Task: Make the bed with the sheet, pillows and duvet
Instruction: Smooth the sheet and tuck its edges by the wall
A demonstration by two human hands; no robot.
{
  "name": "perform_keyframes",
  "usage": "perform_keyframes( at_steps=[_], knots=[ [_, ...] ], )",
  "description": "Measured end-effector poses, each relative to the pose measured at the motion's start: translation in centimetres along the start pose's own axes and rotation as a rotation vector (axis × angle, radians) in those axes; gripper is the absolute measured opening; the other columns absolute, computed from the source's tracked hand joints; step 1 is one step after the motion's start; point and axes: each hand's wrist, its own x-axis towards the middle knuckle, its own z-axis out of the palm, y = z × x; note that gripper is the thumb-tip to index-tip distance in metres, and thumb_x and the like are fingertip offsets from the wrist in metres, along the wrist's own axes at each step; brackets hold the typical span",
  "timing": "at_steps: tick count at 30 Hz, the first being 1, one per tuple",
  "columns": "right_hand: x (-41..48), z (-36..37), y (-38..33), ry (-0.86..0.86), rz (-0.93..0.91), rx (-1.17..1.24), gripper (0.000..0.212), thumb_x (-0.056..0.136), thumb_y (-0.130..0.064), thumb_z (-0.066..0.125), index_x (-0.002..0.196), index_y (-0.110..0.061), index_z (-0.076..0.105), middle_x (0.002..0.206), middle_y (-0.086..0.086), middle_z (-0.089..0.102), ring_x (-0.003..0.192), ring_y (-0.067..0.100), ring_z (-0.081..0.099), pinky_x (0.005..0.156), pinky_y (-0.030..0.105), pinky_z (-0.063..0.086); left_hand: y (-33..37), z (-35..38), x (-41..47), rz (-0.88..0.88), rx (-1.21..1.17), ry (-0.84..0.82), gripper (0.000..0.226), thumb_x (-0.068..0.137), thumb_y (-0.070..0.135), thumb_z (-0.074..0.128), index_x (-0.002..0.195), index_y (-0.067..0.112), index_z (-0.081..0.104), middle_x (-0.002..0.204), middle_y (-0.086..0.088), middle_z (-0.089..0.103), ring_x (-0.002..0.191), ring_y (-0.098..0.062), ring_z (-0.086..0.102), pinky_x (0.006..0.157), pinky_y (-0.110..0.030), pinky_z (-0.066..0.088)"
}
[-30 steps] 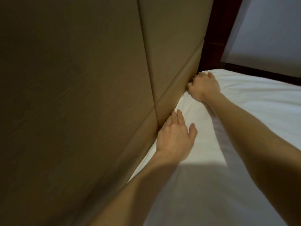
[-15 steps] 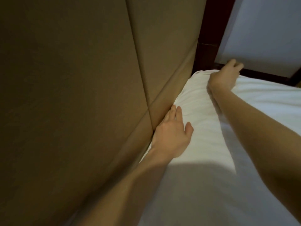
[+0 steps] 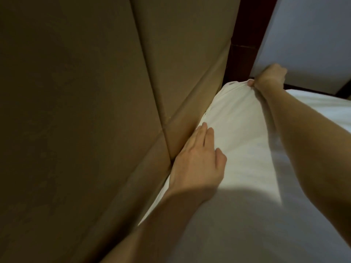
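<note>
A white pillow (image 3: 237, 130) lies along the padded brown headboard (image 3: 85, 111), on the white sheet (image 3: 313, 105) of the bed. My left hand (image 3: 197, 160) lies flat on the pillow's near part, fingers straight, right against the headboard. My right hand (image 3: 269, 78) reaches across to the pillow's far corner and grips the bunched fabric there, fingers curled. My right forearm crosses over the pillow. No duvet is in view.
The headboard panels fill the left half of the view. A dark wooden post (image 3: 245, 40) stands at the bed's far corner, with a pale wall (image 3: 313, 35) beyond it. A dark frame edge (image 3: 313, 90) runs along the far side of the mattress.
My right hand has gone from the pillow's edge at the headboard to its far corner and now grips the fabric there. My left hand stays pressed flat on the pillow.
</note>
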Motion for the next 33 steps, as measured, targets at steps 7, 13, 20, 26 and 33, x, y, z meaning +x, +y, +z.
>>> perform_keyframes(
  at_steps=[7,13,20,26,33],
  knots=[
    [-2.4,1.0,-0.6,0.046,-0.153,-0.294,0.04,0.09,-0.003,0.054,0.13,-0.001,0.049,0.135,0.02,0.046,0.124,0.04,0.047,0.099,0.045,0.041,0.2,-0.2,0.0,0.008,0.011,-0.026,0.07,0.086,0.039,0.015,0.145,0.009,0.039,0.152,-0.006,0.036,0.142,-0.015,0.03,0.11,-0.021,0.011],
    [-4.0,0.7,0.3,0.141,-0.306,-0.122,0.026,0.089,0.0,0.045,0.107,0.008,0.06,0.115,0.029,0.056,0.105,0.046,0.055,0.088,0.044,0.045,0.2,-0.5,0.1,0.005,0.009,-0.058,0.073,0.084,0.041,0.011,0.147,0.011,0.033,0.157,-0.003,0.028,0.145,-0.012,0.021,0.11,-0.018,0.008],
    [-6.6,0.2,1.7,-0.015,-0.519,0.024,0.033,0.078,-0.014,0.05,0.098,-0.014,0.076,0.104,0.011,0.072,0.099,0.031,0.063,0.094,0.033,0.049,0.0,-0.4,0.3,0.0,0.021,-0.076,0.075,0.083,0.043,0.008,0.149,0.013,0.03,0.158,-0.001,0.024,0.146,-0.01,0.018,0.111,-0.018,0.009],
    [-6.7,-0.1,1.9,-0.331,-0.601,-0.239,0.042,0.09,-0.035,0.044,0.129,-0.025,0.059,0.139,0.001,0.053,0.131,0.025,0.044,0.11,0.04,0.035,0.2,-0.5,0.4,-0.002,0.022,-0.084,0.076,0.083,0.043,0.008,0.149,0.013,0.03,0.158,-0.001,0.023,0.146,-0.01,0.019,0.11,-0.017,0.008],
    [-6.8,1.2,-2.0,-0.353,-0.608,-0.547,0.037,0.094,-0.027,0.038,0.121,-0.011,0.058,0.129,0.017,0.054,0.117,0.037,0.05,0.097,0.04,0.039,0.3,-0.5,0.3,0.005,0.041,-0.096,0.075,0.084,0.044,0.008,0.15,0.012,0.028,0.159,-0.003,0.022,0.146,-0.011,0.019,0.112,-0.019,0.005]
  ],
)
